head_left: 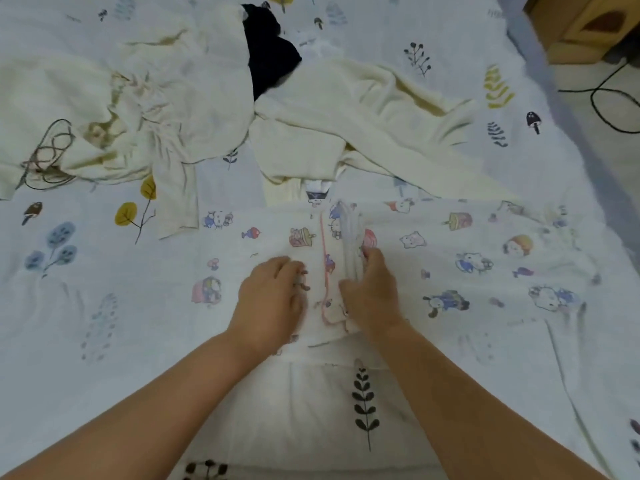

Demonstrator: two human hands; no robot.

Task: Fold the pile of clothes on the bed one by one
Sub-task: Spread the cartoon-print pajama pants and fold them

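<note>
A white garment printed with cartoon characters (450,251) lies spread across the middle of the bed. Its front opening with pink piping runs between my hands. My left hand (270,299) rests on the left front panel, fingertips curled into the fabric. My right hand (372,296) pinches the bunched right edge of the opening, which stands up in a ridge. Behind it lie two cream garments, one at the left (114,109) and one at the right (367,116), with a black garment (266,53) between them.
The bed sheet (69,306) is white with leaf and mushroom prints. A thin looped cord (48,157) lies on the left cream garment. At the top right are a cardboard box (585,26) and a black cable (609,95) on the floor.
</note>
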